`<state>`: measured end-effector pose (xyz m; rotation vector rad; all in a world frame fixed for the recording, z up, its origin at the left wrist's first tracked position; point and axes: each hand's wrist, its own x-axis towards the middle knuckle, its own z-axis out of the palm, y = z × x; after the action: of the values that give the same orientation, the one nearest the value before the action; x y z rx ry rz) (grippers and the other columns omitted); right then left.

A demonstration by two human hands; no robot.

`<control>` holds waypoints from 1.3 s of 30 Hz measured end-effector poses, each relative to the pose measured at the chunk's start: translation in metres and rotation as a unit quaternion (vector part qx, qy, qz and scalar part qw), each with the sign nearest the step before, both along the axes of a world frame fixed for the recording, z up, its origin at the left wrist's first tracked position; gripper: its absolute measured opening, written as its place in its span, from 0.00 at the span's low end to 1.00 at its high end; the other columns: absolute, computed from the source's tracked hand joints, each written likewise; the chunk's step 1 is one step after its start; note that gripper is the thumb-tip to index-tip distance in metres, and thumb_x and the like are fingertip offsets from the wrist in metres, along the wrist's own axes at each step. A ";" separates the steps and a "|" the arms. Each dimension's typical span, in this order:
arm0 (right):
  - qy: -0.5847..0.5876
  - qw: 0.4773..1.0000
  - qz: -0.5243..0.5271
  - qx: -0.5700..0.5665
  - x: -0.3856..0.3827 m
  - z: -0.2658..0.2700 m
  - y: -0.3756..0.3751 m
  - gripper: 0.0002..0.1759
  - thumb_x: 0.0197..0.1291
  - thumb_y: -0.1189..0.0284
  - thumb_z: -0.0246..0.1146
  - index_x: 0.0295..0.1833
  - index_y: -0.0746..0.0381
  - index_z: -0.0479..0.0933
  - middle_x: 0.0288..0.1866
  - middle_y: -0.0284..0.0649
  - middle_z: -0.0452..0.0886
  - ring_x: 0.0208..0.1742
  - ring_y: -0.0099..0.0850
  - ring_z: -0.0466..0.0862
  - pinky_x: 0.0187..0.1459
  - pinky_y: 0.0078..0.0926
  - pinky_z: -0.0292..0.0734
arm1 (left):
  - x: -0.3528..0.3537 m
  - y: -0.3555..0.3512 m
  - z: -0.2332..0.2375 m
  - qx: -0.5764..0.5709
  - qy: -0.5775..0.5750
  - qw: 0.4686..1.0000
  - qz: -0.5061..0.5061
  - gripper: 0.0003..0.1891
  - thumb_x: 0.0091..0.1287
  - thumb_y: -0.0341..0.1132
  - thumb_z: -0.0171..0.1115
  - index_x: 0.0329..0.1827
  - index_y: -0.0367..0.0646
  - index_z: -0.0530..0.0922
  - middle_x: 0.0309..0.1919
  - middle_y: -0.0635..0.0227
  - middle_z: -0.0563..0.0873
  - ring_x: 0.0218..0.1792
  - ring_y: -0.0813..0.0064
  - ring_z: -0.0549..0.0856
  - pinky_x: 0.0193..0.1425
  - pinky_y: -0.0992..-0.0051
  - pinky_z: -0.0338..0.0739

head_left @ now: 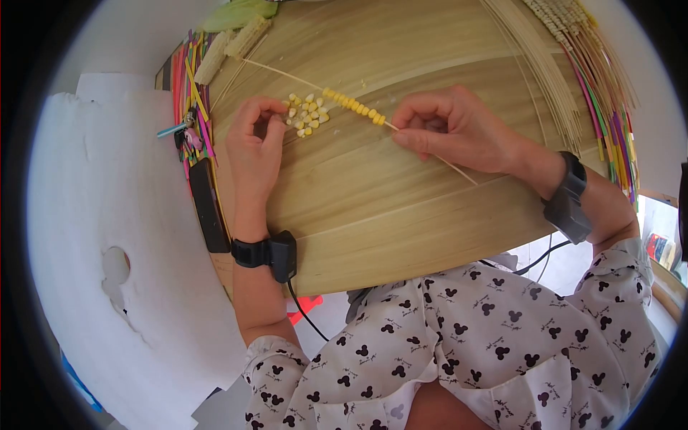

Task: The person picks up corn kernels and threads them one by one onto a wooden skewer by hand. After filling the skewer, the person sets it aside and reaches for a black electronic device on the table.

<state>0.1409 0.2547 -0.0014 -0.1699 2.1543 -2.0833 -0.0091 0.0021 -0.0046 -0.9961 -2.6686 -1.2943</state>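
Note:
My right hand (448,129) pinches a thin wooden skewer (459,170) between thumb and fingers. A row of yellow corn kernels (355,106) is threaded along it, and its far end slants up to the left. At the left edge of a small pile of loose corn kernels (309,117), my left hand (256,136) has its fingers curled, with thumb and index fingertip close together. Whether a kernel is between them I cannot make out. The pile lies on the wooden table (344,215), just left of the threaded kernels.
Corn cobs (213,57) and a green husk (240,13) lie at the back left. Coloured sticks (195,79) and a black phone (208,204) line the left edge. Bare skewers (537,72) and kernel-threaded skewers (562,21) lie at the right. Black cables hang from both wrist devices.

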 end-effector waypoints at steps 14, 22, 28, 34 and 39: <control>-0.008 0.999 0.000 0.048 0.000 0.005 0.002 0.07 0.66 0.72 0.61 0.37 0.65 0.77 0.22 0.26 0.74 0.24 0.12 0.70 0.26 0.13 0.64 | 0.007 0.007 0.005 -0.047 0.006 0.998 0.031 0.06 0.62 0.29 0.68 0.38 0.37 0.80 0.32 0.69 0.81 0.33 0.80 0.77 0.41 0.79 0.73; 0.000 0.999 -0.005 0.045 0.000 0.006 0.002 0.07 0.66 0.72 0.61 0.38 0.65 0.78 0.23 0.25 0.74 0.24 0.11 0.69 0.25 0.14 0.63 | 0.012 0.010 0.020 -0.033 -0.035 0.998 0.045 0.05 0.62 0.28 0.67 0.38 0.37 0.80 0.30 0.71 0.81 0.32 0.80 0.78 0.39 0.79 0.74; -0.054 0.997 -0.005 0.057 0.003 0.015 -0.007 0.06 0.66 0.73 0.62 0.39 0.65 0.78 0.24 0.24 0.75 0.24 0.10 0.69 0.24 0.12 0.64 | 0.006 -0.004 0.004 0.049 -0.070 0.995 0.056 0.05 0.60 0.27 0.66 0.38 0.38 0.80 0.30 0.65 0.82 0.32 0.75 0.80 0.38 0.76 0.75; -0.087 0.995 -0.016 0.037 0.005 0.017 -0.010 0.05 0.66 0.74 0.63 0.39 0.65 0.78 0.25 0.23 0.75 0.25 0.08 0.69 0.25 0.09 0.63 | 0.012 -0.007 0.015 0.058 -0.022 0.998 0.016 0.06 0.61 0.27 0.64 0.41 0.37 0.81 0.33 0.63 0.81 0.32 0.73 0.81 0.38 0.74 0.76; -0.080 0.996 -0.011 0.046 0.002 0.011 -0.010 0.05 0.65 0.74 0.64 0.39 0.65 0.78 0.25 0.23 0.75 0.25 0.09 0.71 0.25 0.09 0.63 | 0.014 -0.011 0.026 0.023 -0.020 1.000 0.007 0.08 0.64 0.28 0.62 0.44 0.38 0.82 0.37 0.64 0.83 0.37 0.73 0.83 0.41 0.75 0.77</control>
<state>0.1432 0.2452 0.0091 0.0297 2.1610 -1.9312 0.0045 -0.0088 0.0210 -0.9551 -2.6566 -1.3804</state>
